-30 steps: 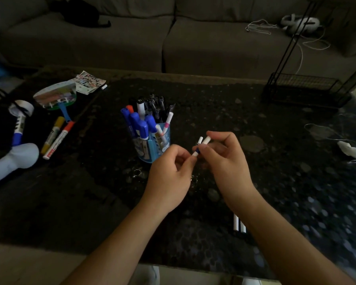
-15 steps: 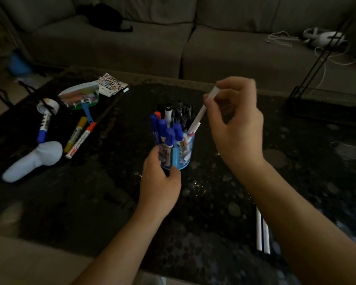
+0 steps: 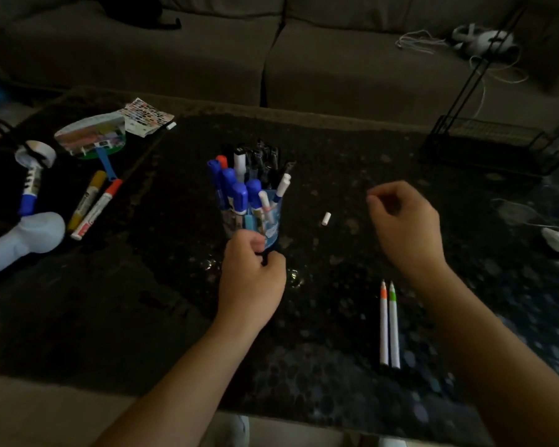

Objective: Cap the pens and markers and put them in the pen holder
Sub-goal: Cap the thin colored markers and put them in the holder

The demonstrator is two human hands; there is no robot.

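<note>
Head view shows my left hand [image 3: 252,282] curled round the foot of the blue pen holder [image 3: 271,229] — steadying the crammed thing, I judge. My right hand [image 3: 404,227] hovers loosely curled, holding nothing, near a loose white cap [image 3: 326,218] — the orange-tipped pen [image 3: 383,324] and green-tipped pen [image 3: 393,327] lie uncapped beside its forearm
</note>
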